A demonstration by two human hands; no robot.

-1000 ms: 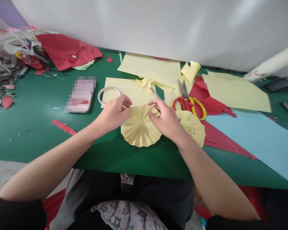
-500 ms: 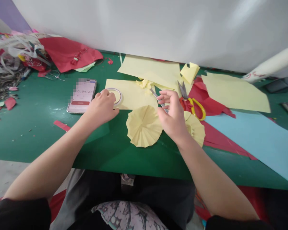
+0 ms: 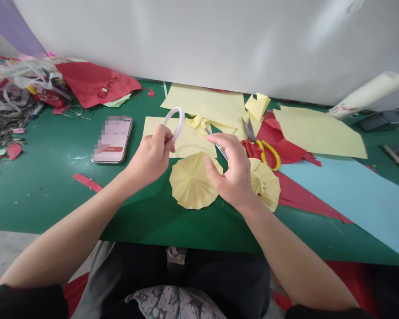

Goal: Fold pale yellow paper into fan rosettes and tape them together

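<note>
My left hand (image 3: pixel 154 153) pinches a narrow roll of tape (image 3: pixel 179 124), held up on edge above a pale yellow sheet (image 3: pixel 182 144). My right hand (image 3: pixel 231 166) is open, thumb and fingers apart and curved, over the gap between two round pleated yellow paper pieces. The left pleated disc (image 3: pixel 194 184) lies flat on the green table, while the right pleated disc (image 3: pixel 269 184) is partly covered by that hand. A thin metal blade-like tool (image 3: pixel 221 150) lies behind my right fingers, its other end hidden. Scissors with red and yellow handles (image 3: pixel 264 148) rest beyond.
A phone (image 3: pixel 113 141) showing a timer lies on the left, near a red strip (image 3: pixel 86 181). Piled scraps (image 3: pixel 16 88) and red paper (image 3: pixel 96 82) fill the back left. Blue paper (image 3: pixel 349 190), a yellow sheet (image 3: pixel 319 133) and a white roll (image 3: pixel 369 95) are on the right.
My left hand has lifted the tape roll from the yellow sheet and brought it rightward, turning it upright. My right hand stays over the discs, its thumb and fingers now more spread.
</note>
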